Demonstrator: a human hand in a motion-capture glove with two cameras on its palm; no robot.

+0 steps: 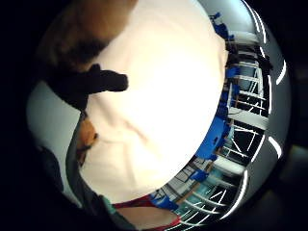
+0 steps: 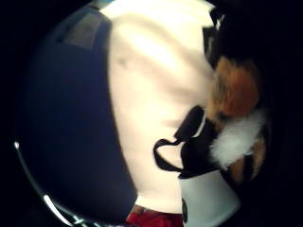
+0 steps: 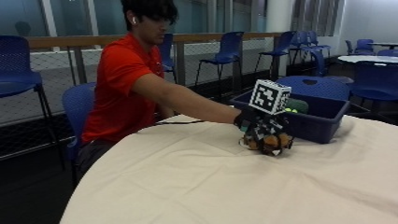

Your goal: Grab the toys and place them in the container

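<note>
the gloved right hand (image 3: 256, 122) is curled around a small furry toy (image 3: 270, 142) in orange, black and white, gripping it from above just over the cream tablecloth (image 3: 205, 186); whether the toy's underside touches the cloth or hangs a little clear of it cannot be told. the toy hangs below the fingers as a rounded lump, and which way it points or how its long axis runs cannot be made out from the outside view. in the thumb-side palm view the orange and white fur (image 2: 234, 118) sits right against the palm, with the cloth (image 2: 151, 85) spread beneath and the dark blue wall of the container (image 2: 71, 132) close beside it. in the little-finger-side view a black gloved finger (image 1: 103, 82) reaches across brown fur (image 1: 86, 29), with bright cloth (image 1: 159, 110) behind. just beyond the grip, on the side away from the person, stands the blue plastic container (image 3: 317, 123), open at the top, resting on the cloth; something green (image 3: 296, 106) shows inside it. the arm runs back from the grip to the person in a red shirt (image 3: 118, 88), seated at the near edge of the round table. farther off are blue chairs (image 3: 223, 51), a wooden rail with mesh (image 3: 81, 51) and tall windows.
</note>
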